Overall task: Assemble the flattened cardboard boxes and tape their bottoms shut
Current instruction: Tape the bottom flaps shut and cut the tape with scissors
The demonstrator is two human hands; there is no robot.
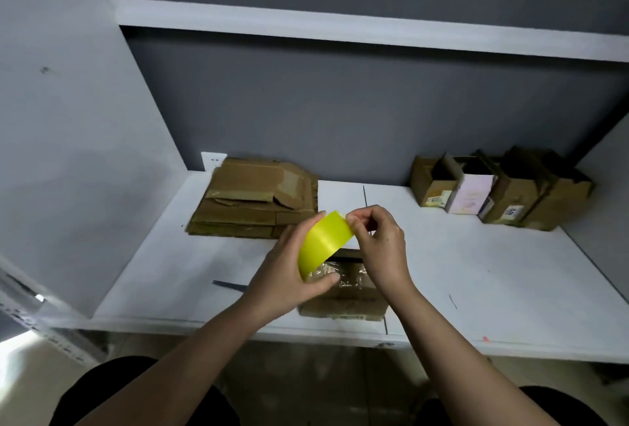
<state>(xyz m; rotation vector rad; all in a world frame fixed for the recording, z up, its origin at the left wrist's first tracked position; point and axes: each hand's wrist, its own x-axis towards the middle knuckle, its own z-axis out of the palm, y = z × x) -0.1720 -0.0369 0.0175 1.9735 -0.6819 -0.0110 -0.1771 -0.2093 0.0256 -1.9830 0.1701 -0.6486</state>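
**Hands find the tape's end**

The left hand (289,275) grips a yellow tape roll (323,243) over a box (343,299) at the desk's (510,272) front edge; the right hand (377,238) pinches its loose end. Tape looks light, thin, clingy: best held by its edges. Flat boxes (253,202) wait back-left, assembled ones (500,187) back-right.

A box (343,299) sits on the table (493,272) at its near edge. Behind it to the left lies a stack of flattened boxes (252,201); behind it to the right stands a row of assembled boxes (500,190). Just left of the box lies a blade (229,285). Above the box both hands hold a tape roll (323,243).
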